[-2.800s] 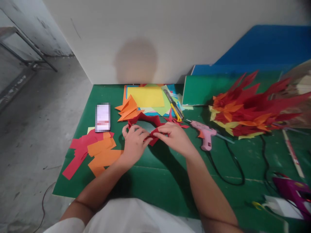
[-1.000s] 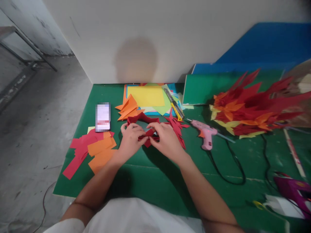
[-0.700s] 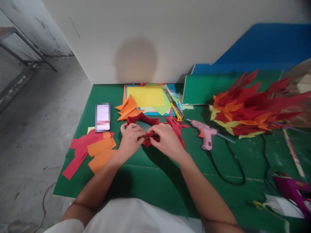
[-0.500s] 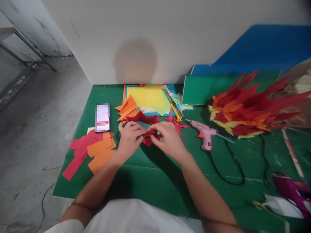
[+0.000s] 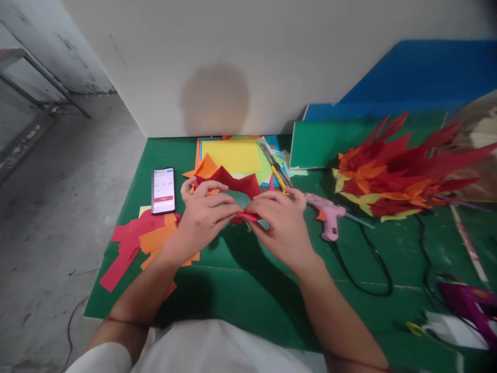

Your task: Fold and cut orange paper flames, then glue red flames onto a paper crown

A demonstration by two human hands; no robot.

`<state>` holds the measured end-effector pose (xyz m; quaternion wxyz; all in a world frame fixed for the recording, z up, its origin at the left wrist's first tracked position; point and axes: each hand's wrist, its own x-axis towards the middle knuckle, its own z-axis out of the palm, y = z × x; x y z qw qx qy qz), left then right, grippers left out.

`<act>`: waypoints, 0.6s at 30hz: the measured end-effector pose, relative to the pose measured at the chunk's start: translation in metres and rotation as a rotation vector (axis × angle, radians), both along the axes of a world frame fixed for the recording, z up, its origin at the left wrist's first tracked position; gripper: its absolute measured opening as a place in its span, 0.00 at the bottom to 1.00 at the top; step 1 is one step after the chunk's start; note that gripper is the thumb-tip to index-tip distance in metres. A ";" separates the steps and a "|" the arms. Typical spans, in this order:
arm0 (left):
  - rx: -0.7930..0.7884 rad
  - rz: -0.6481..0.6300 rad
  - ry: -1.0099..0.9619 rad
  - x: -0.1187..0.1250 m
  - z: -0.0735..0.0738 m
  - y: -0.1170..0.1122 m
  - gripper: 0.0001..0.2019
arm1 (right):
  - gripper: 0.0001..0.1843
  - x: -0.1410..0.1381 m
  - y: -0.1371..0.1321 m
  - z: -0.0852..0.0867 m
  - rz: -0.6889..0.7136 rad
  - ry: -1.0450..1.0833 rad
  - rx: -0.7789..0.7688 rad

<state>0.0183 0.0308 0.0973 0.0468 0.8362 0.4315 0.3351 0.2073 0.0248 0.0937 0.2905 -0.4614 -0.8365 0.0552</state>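
Note:
A folded red paper band (image 5: 236, 182) with a zigzag edge bends into a ring between my hands, a little above the green table (image 5: 248, 305). My left hand (image 5: 207, 215) pinches its near side from the left. From the right, my right hand (image 5: 277, 223) grips the same near part, its fingertips close to the left ones. Fingers hide much of the pinched section. Orange folded paper pieces (image 5: 205, 167) lie just behind my left hand. Past my right hand rests a pink hot glue gun (image 5: 328, 211).
Red paper strips (image 5: 120, 267) and orange ones (image 5: 155, 239) lie at left by a phone (image 5: 163, 191). Behind are stacked coloured sheets (image 5: 231, 155) and a utility knife (image 5: 275, 166). A red-orange paper flame shape (image 5: 404, 176) stands at right. The glue gun's black cord (image 5: 382, 294) loops nearby.
Both hands have lifted slightly with the red paper band, and it stands more open as a ring. My right hand has shifted a little right. The glue gun stays put.

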 end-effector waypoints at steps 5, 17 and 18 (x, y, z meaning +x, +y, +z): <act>-0.030 0.018 0.053 -0.005 -0.023 0.026 0.10 | 0.07 -0.010 0.016 -0.026 -0.075 -0.057 0.047; -0.303 0.163 0.112 -0.003 -0.058 0.027 0.10 | 0.12 -0.018 0.027 -0.055 -0.091 0.010 -0.223; -0.301 0.156 0.118 -0.003 -0.057 0.026 0.10 | 0.11 -0.018 0.027 -0.055 -0.093 0.019 -0.227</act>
